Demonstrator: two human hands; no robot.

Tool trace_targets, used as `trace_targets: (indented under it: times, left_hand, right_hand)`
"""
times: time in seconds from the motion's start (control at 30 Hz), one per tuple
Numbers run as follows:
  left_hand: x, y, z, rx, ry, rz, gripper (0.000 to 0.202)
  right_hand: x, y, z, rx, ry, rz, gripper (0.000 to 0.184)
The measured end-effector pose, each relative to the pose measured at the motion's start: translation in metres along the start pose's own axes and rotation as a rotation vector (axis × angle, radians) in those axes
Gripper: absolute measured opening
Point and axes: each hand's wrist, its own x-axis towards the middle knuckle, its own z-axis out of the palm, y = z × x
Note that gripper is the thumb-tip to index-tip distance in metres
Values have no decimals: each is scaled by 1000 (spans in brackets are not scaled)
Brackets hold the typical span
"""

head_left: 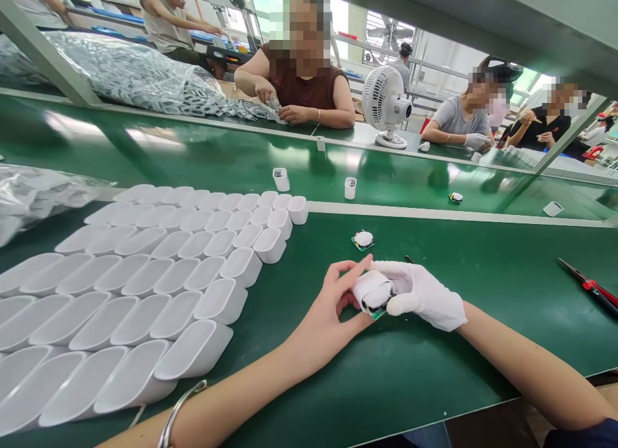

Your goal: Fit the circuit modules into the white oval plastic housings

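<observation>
In front of me, just above the green table, my two hands meet around a small circuit board (pixel 378 311) with a white part over it. My left hand (pixel 338 300), bare, curls its fingers and thumb around a white plastic housing (pixel 367 284). My right hand (pixel 422 293) wears a white glove and pinches the circuit board from the right side. The board is tilted against the housing; fingers cover part of both. Just beyond my hands lies another circuit board (pixel 363 240) with a white round top.
Rows of white plastic housings (pixel 226 261) cover the table's left side. Red-handled pliers (pixel 591 287) lie at right. Beyond a pale strip, several parts rest on the green belt (pixel 232 158), including a housing (pixel 280 179). A fan (pixel 386 103) and co-workers are across.
</observation>
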Motion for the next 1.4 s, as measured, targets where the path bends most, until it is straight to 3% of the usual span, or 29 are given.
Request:
trace_targets:
  times: [0.13,0.4,0.6,0.93,1.07,1.13,1.2,1.27,1.33,1.4]
  left_hand:
    - [4,8,2,-266,65,-152,79]
    - [4,20,3,-401,83,-247,48]
    - [4,22,3,-392,72,-331,49]
    - [5,24,2,-343,-31,-397,33]
    - [4,23,1,-377,-44,-391,28]
    - [5,21,-1,-423,19,-409,23]
    - [7,18,-3,-476,107,-431,20]
    - [10,17,-4,-540,178,-444,16]
    - [11,16,-4,-625,210,-457,12]
    - [12,17,-3,-700,222,-477,11]
  right_hand:
    - [2,10,5,39,241,-74,66]
    - [1,13,19,-96,484,-66,54]
    - [-1,-1,17,-180,304,8,42]
    - [-3,0,17,-288,318,99,31]
    - [-3,-11,11,-303,212,128,36]
    - [-6,-23,-4,-442,284,148,41]
    - [-13,-37,-24,-734,532,161,45]
    - [-22,-48,-42,-1079,713,312,53]
    - [-28,-53,-53,-1298,636,590,54]
    - [-30,-51,-57,-1341,493,741,43]
